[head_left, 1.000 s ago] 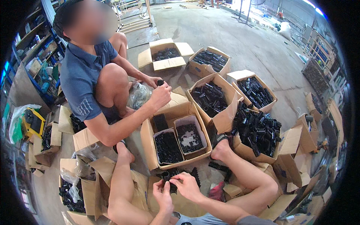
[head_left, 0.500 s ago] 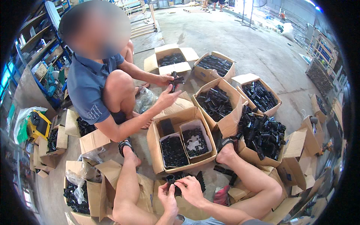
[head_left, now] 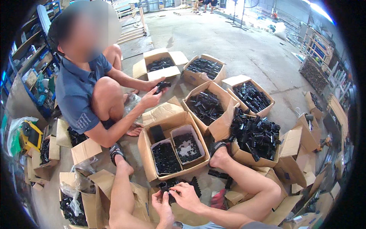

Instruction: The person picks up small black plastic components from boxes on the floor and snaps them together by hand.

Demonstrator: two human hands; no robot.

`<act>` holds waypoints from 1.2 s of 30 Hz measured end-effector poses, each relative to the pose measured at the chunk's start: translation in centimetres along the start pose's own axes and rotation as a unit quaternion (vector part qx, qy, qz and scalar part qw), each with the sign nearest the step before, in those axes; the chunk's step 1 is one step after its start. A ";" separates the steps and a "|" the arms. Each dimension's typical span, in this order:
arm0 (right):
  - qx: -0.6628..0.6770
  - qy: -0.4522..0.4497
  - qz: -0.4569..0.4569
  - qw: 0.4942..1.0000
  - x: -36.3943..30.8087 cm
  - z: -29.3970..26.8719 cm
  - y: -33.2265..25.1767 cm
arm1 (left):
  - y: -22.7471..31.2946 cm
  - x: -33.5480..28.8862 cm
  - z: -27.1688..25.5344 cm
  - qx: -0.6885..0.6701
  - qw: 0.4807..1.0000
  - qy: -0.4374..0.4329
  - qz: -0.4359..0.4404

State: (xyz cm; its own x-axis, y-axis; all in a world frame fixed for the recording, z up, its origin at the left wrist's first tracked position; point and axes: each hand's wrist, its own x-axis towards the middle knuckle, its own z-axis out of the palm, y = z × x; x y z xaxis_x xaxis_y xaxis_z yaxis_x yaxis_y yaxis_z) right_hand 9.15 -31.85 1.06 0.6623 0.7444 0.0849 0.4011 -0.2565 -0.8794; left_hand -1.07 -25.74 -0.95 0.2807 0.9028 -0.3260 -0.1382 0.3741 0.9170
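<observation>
Between my legs, my left hand (head_left: 162, 205) grips a short black plastic tube fitting (head_left: 163, 186) with its round open end upward. My right hand (head_left: 187, 196) is beside it, thumb and fingers pinched together against the fitting's side; whatever is in that pinch is too small to make out. More black parts (head_left: 195, 186) lie just beyond my hands, partly hidden by them. In front stands a cardboard box (head_left: 143, 152) holding two inner trays of small black pieces (head_left: 166, 157). Across from me, a squatting co-worker holds another black fitting (head_left: 163, 87) in both hands.
Several open cartons of black parts (head_left: 206, 107) stand ahead and right, one heaped high (head_left: 255, 133). Another carton (head_left: 97, 198) with plastic bags is at my left. A red glove (head_left: 218, 199) lies by my right leg. Shelves (head_left: 32, 57) line the left side.
The view has shifted, so the scene sits a little further left. The co-worker's fitting is now turned level and held lower. My hands keep nearly the same grip on the tube fitting.
</observation>
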 end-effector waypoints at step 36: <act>0.011 0.008 -0.032 0.999 -0.3 0.5 1.2 | 0.3 -0.4 0.3 0.005 0.999 -0.036 0.009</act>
State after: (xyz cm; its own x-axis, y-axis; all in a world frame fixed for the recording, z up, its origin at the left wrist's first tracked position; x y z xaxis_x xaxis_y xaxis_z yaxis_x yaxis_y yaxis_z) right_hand 9.09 -32.05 -0.29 0.6460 0.7489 0.1477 0.4287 -0.1958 -0.8820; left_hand -0.94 -26.05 -0.48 0.3455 0.8916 -0.2928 -0.1342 0.3558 0.9249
